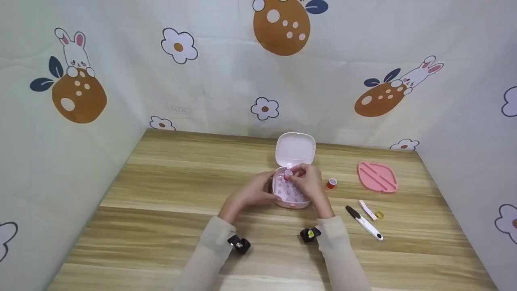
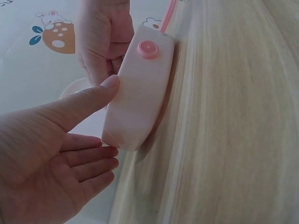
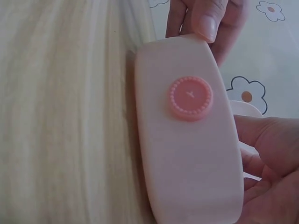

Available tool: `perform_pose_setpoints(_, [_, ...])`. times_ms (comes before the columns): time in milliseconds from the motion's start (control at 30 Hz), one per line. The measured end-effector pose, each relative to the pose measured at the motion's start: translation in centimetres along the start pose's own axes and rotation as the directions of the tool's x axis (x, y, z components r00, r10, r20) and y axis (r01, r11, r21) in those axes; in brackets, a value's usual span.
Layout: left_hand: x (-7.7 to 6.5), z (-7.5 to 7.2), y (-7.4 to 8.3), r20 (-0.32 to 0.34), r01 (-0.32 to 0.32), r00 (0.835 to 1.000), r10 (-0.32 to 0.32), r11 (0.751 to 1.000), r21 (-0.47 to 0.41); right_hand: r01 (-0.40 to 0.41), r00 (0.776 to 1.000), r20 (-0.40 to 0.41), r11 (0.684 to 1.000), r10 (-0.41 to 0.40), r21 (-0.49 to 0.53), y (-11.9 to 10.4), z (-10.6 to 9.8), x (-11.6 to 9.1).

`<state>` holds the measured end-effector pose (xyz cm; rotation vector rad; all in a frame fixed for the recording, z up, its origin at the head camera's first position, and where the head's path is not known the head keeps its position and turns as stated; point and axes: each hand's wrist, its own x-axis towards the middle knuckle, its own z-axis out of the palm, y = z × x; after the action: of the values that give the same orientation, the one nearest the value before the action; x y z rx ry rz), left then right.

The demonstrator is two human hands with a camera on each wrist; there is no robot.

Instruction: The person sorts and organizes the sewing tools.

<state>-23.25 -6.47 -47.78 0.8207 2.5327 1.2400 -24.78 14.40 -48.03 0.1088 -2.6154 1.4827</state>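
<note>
A pink sewing box (image 1: 293, 205) stands on the table with its lid (image 1: 295, 148) raised at the back. Rows of small pegs cover its floor. My left hand (image 1: 256, 190) holds the box at its left side, thumb on the front edge and fingers along the side. Over the back of the box, my right hand (image 1: 309, 180) pinches a small red thread spool (image 1: 288, 173) with a pale end between thumb and fingers. From the right wrist view, the box's front (image 3: 187, 154) with its round button clasp hides the spool.
Right of the box stands another red spool (image 1: 331, 183). Farther right lie a pink slotted tray (image 1: 377, 177), a white stick-like tool with a black end (image 1: 364, 223), a narrow pale strip (image 1: 367, 210) and a small yellow ring (image 1: 379, 215). A patterned cloth wall (image 1: 218, 81) borders the table.
</note>
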Motion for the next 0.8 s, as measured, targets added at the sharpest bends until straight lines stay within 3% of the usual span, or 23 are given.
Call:
perform_pose_setpoints(500, [-0.02,0.01,-0.13,0.000,-0.023,1.000,0.023,1.000,-0.014,0.069,0.996,-0.044,0.992,-0.074,-0.103,0.54,0.78,-0.16])
perform_pose_setpoints(800, [0.15,0.12,-0.37,0.005,-0.090,0.996,0.091,0.994,-0.062,0.064,0.996,-0.045,0.986,-0.072,-0.153,0.49,0.82,-0.34])
